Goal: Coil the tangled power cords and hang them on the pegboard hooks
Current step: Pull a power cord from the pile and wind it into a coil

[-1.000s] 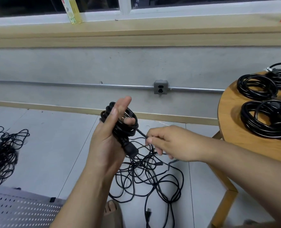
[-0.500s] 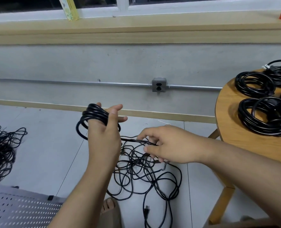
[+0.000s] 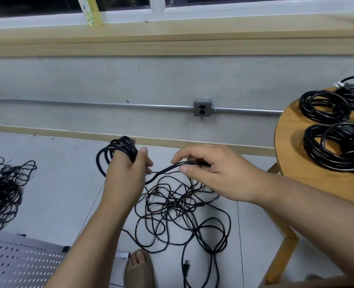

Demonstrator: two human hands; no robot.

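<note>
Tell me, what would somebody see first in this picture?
Two hands in the middle: the left hand grips a black coil while the right hand pinches its loose cord. Below, a tangled heap sprawls on the floor; neat coils lie on the round table at right.

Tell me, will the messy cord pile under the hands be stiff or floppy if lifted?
Probably floppy: the cord pile lies in thin, loose loops. It would likely rise as one snarl, since strands cross everywhere. Its plug may dangle.

tangled cords (image 3: 182, 215) on floor, coiled cords (image 3: 336, 148) on table (image 3: 309, 177) right
</note>
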